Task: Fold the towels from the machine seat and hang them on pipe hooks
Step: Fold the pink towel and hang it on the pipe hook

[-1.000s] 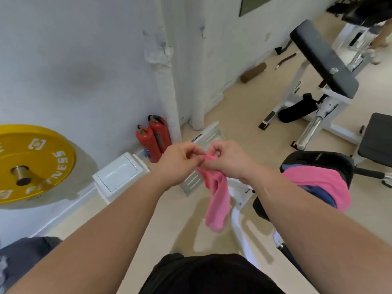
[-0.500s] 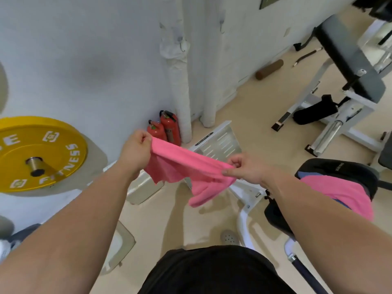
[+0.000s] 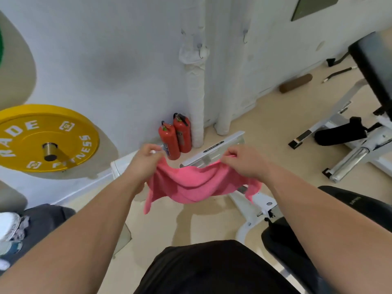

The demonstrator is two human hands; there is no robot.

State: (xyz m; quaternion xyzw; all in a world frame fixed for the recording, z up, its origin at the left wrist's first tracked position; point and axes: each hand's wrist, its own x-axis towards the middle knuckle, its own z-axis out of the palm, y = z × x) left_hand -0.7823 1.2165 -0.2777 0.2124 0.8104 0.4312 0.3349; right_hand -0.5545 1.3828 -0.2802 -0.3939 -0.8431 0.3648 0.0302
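Observation:
A pink towel (image 3: 195, 185) hangs spread between both hands in front of me, sagging in the middle with a corner drooping at each side. My left hand (image 3: 146, 160) pinches its left top edge and my right hand (image 3: 241, 160) pinches its right top edge. Ahead stand two white wrapped pipes, the left pipe (image 3: 194, 98) and the right pipe (image 3: 226, 81). A small metal hook (image 3: 200, 52) sticks out of the left pipe and another hook (image 3: 245, 37) out of the right one. The black machine seat (image 3: 360, 206) lies at my right, mostly hidden by my right arm.
Two red fire extinguishers (image 3: 176, 136) stand at the foot of the left pipe. A yellow weight plate (image 3: 46, 139) juts out at the left. A white machine frame (image 3: 214, 151) is under the towel, and a white bench with a black pad (image 3: 373, 66) stands at the right.
My hands have moved apart from a bunched grip, and the pink towel has opened out wide between them. The view has turned left, so the seat's other towels are out of sight.

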